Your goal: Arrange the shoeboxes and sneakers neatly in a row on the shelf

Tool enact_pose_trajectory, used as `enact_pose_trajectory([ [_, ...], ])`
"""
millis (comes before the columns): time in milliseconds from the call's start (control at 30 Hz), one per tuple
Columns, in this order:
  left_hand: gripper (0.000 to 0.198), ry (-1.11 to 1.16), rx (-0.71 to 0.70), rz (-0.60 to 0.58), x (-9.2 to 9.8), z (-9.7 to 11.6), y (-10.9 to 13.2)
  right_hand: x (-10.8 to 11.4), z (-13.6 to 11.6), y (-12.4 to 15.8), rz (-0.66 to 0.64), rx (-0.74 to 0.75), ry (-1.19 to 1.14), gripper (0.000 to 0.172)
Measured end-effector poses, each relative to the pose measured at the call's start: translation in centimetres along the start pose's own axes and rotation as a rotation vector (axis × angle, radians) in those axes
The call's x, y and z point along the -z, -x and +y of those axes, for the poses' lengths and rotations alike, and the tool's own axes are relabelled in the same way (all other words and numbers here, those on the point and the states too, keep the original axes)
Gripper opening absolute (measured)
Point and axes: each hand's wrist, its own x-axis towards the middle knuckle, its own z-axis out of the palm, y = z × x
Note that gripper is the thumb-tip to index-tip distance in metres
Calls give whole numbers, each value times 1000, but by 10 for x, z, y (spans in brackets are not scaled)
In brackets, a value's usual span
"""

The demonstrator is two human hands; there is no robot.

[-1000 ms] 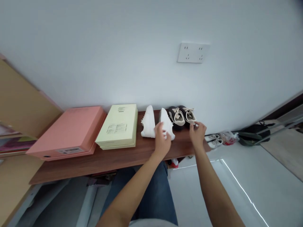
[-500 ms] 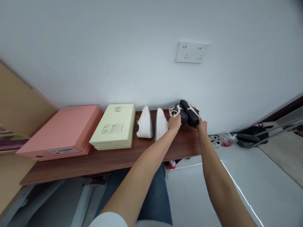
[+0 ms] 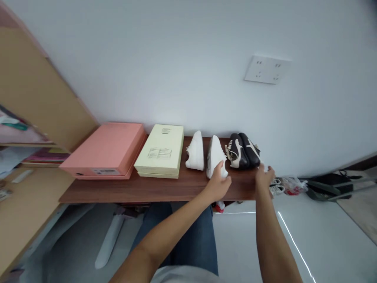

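Note:
Two dark sneakers with cream stripes, a left one (image 3: 237,152) and a right one (image 3: 249,151), lie side by side against each other at the right end of a brown wooden shelf (image 3: 141,191). My right hand (image 3: 264,176) is just off the heel of the right one, fingers apart and holding nothing. Over the front of the shelf my left hand (image 3: 218,184) is open, its fingers in front of the heel of a white sneaker (image 3: 215,153); whether it touches the shoe I cannot tell. Another white sneaker (image 3: 195,151) stands left of that.
A pale yellow shoebox (image 3: 161,147) and a larger pink box (image 3: 106,147) sit on the shelf's left part. A wooden desk (image 3: 32,204) adjoins at left. On the floor at right are light shoes (image 3: 277,189), a plastic bag (image 3: 294,184) and a dark bag (image 3: 330,184).
Both hands have let go of the dark sneakers, which now rest on the shelf. My left hand has drawn back toward me; the view has shifted left.

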Motion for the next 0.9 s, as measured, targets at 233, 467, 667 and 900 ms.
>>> enact_pose_trajectory([
  [233, 53, 133, 103, 381, 150, -70, 144, 1, -44, 173, -62, 483, -290, 42],
  [467, 53, 168, 262, 586, 258, -80, 213, -29, -93, 342, -919, 487, -411, 20],
  [667, 45, 121, 218, 760, 341, -88, 245, -54, -115, 408, -1332, 436, -280, 23],
  [900, 50, 45, 104, 1233, 453, -92, 218, -120, -176, 442, -1306, 323, -400, 63],
])
